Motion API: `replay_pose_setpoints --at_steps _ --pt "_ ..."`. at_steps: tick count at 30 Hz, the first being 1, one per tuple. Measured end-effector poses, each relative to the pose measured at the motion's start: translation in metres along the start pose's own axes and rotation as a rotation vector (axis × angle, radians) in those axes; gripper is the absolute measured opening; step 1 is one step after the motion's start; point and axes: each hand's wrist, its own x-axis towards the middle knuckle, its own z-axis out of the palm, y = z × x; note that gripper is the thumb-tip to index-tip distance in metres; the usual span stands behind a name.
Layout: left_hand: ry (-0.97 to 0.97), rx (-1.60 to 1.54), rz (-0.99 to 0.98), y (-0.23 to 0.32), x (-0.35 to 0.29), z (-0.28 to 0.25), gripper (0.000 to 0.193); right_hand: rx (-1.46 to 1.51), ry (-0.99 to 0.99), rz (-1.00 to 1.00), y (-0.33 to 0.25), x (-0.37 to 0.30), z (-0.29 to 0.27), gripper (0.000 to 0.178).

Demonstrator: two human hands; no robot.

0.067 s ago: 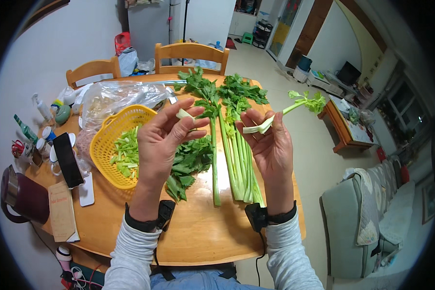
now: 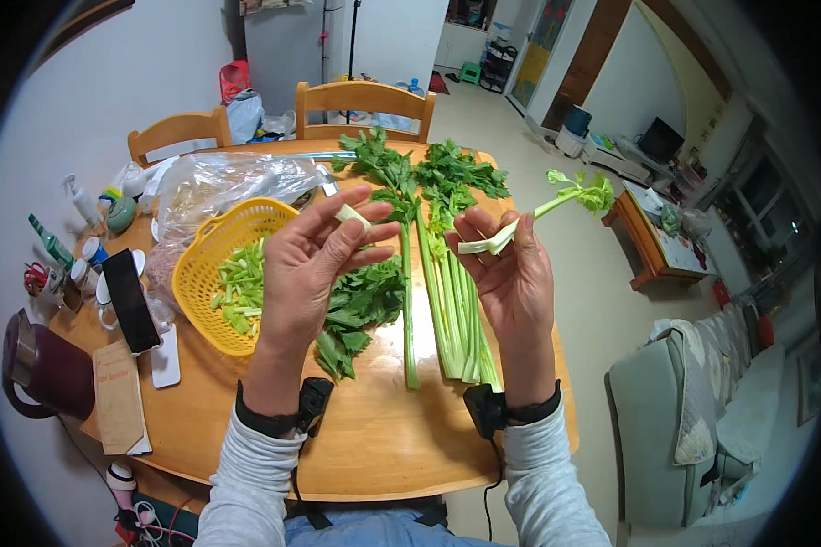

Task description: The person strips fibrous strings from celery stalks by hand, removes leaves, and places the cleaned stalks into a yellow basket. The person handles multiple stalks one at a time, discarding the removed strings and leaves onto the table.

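Note:
My left hand (image 2: 306,269) is raised over the table, thumb and fingers closed on a short pale celery piece (image 2: 350,216). Level with it, my right hand (image 2: 513,273) grips a thin celery stalk (image 2: 549,204) with a small leafy top pointing away to the right; its pale lower end is bent across the fingers. Between and beyond my hands lie long celery stalks (image 2: 449,314) with leafy tops toward the far edge. Loose celery leaves (image 2: 365,305) lie beside my left hand. A yellow plastic basket (image 2: 194,273) left of that hand holds cut celery pieces (image 2: 240,278).
Clear plastic bags (image 2: 233,182) lie behind the basket. A phone (image 2: 129,301) stands upright at the left, near a dark red kettle (image 2: 50,365) and a brown paper notebook (image 2: 119,401). Two wooden chairs (image 2: 365,96) stand behind the wooden table (image 2: 383,438). A sofa (image 2: 652,428) is at the right.

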Motion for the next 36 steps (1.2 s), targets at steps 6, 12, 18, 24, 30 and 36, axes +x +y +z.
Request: replay_pose_setpoints --at_steps 6,12,18,24,30,36 --pt "-0.153 -0.24 -0.199 0.003 -0.001 0.0 0.035 -0.029 0.003 -0.028 0.004 -0.003 0.01 0.025" --pt "-0.105 -0.06 -0.175 0.0 -0.002 0.0 0.029 -0.102 -0.029 0.058 0.006 -0.013 0.022 0.017" --pt "-0.134 0.01 -0.157 -0.007 -0.005 0.007 0.022 -0.292 -0.081 0.157 0.023 -0.016 0.026 0.023" --pt "-0.154 0.17 -0.043 -0.012 -0.011 0.009 0.018 -0.531 -0.098 0.14 0.028 -0.018 0.025 0.031" --pt "-0.061 0.245 0.022 -0.019 -0.01 0.017 0.018 -0.567 -0.115 0.056 0.031 -0.018 0.023 0.025" --pt "0.017 1.09 0.29 0.018 -0.01 -0.029 0.016 -0.342 -0.038 0.076 0.035 -0.015 0.023 0.018"
